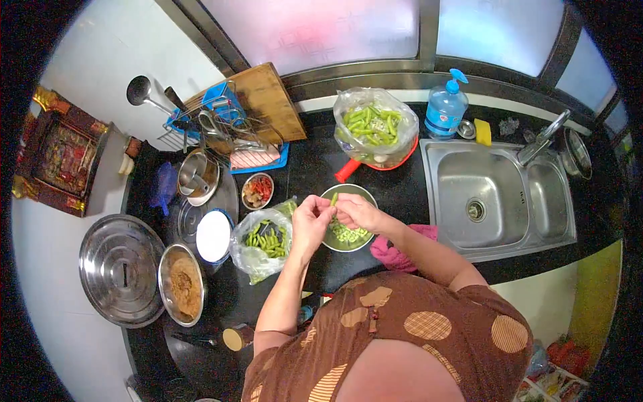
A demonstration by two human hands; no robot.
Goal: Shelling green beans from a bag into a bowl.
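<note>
Between my fingertips, above a metal bowl (370, 195), is a green bean pod (334, 199). Both my left hand (312, 217) and my right hand (357, 212) grip it, one from each side. Shelled green beans (347, 234) cover part of the bowl's bottom; my hands hide the rest. Left of the bowl stands an open clear plastic bag (244, 227) with whole green pods (274, 243) in it. A second plastic bag (344, 108) behind the bowl holds green pods (371, 125) and rests in a red-handled container (346, 171).
A pink cloth (397, 254) lies under my right forearm, beside the steel double sink (477, 186). A small bowl of chopped red food (257, 191) stands back left. Further left are a pan of brown food (183, 286), a large steel lid (122, 271) and a utensil rack (211, 120).
</note>
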